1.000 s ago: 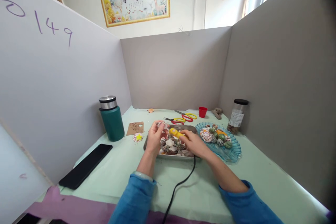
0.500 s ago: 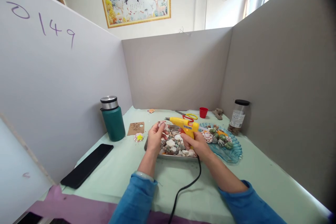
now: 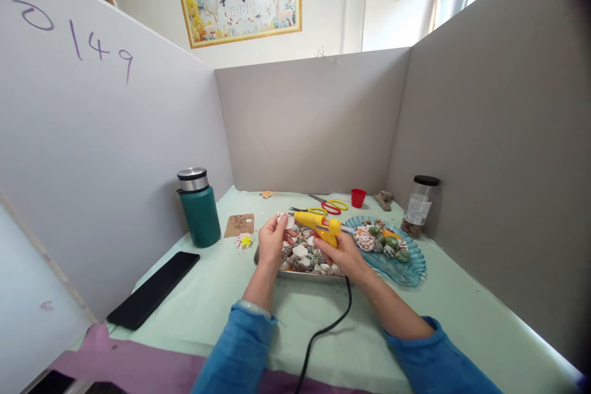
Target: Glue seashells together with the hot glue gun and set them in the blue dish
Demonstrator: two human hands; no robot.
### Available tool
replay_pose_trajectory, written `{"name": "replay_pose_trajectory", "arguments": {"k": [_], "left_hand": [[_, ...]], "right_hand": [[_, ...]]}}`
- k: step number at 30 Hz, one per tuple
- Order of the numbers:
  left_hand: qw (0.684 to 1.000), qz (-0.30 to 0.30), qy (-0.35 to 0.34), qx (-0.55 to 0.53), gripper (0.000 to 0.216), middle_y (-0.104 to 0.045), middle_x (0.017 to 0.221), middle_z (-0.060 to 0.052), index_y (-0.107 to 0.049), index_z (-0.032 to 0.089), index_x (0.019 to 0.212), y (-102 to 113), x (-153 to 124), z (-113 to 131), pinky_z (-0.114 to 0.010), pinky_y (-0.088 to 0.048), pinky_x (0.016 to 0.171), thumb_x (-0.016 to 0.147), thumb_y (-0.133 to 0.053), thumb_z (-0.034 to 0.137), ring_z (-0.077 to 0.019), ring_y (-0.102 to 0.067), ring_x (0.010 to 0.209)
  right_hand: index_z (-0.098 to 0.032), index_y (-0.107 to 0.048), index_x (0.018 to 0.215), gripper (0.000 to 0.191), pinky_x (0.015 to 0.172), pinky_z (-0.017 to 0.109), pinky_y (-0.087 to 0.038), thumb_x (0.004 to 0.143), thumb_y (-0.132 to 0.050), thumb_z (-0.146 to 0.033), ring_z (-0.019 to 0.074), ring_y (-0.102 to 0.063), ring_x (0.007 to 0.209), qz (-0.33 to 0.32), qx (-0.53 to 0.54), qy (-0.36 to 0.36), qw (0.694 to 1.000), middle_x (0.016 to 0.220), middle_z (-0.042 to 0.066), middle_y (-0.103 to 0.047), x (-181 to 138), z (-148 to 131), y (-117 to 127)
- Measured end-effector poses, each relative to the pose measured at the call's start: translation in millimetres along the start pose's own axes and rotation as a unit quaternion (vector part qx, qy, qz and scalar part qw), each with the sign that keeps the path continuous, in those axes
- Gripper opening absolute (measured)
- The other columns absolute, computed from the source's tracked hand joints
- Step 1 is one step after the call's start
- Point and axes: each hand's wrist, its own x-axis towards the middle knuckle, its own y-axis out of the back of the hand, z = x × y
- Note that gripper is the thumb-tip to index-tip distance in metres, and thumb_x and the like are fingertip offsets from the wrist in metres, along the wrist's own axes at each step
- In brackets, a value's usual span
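Pinched in the fingers of my left hand is a pale seashell. My right hand is wrapped round the grip of a yellow hot glue gun; its nozzle points left and lies at or very near the shell, though I cannot tell whether they touch. From the gun's handle a black cord runs down towards me. Beneath both hands stands a metal tray full of mixed shells. Just right of my right hand is a blue scalloped plate bearing shells and green-patterned pieces.
A green bottle and a black phone-like slab stand left. Near them lie a brown card and a shell disc with a yellow star. Scissors, a red cup and a lidded jar are behind. Grey panels enclose the table.
The glue gun has tipped and shifted slightly left and down, its nozzle now nearer the shell. My left hand has barely moved and keeps its pinch.
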Motion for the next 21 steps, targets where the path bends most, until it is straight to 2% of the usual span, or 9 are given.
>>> {"name": "replay_pose_trajectory", "arguments": {"k": [7, 21], "left_hand": [[0.999, 0.018, -0.02, 0.029, 0.04, -0.06, 0.051, 0.003, -0.055, 0.015, 0.087, -0.2, -1.0, -0.4, -0.018, -0.038, 0.039, 0.07, -0.069, 0.049, -0.0085, -0.05, 0.036], [0.997, 0.054, -0.054, 0.019, 0.036, -0.062, 0.064, 0.002, -0.055, 0.015, 0.083, -1.6, -1.0, 0.5, -0.017, -0.041, 0.038, 0.067, -0.071, 0.044, -0.0081, -0.055, 0.043]], "right_hand": [[-0.014, -0.061, 0.09, 0.034, 0.041, 0.022, -0.028, 0.075, -0.066, -0.043, 0.0077, -0.035, 0.04, 0.009, -0.005, 0.001, 1.0, 0.045, -0.007, -0.042, 0.4, 2.0, -0.6], [-0.012, -0.065, 0.091, 0.031, 0.044, 0.023, -0.032, 0.077, -0.061, -0.039, 0.0096, -0.038, 0.044, 0.035, -0.069, 0.025, 0.997, 0.048, -0.005, -0.044, 1.1, 3.3, -1.0]]}}
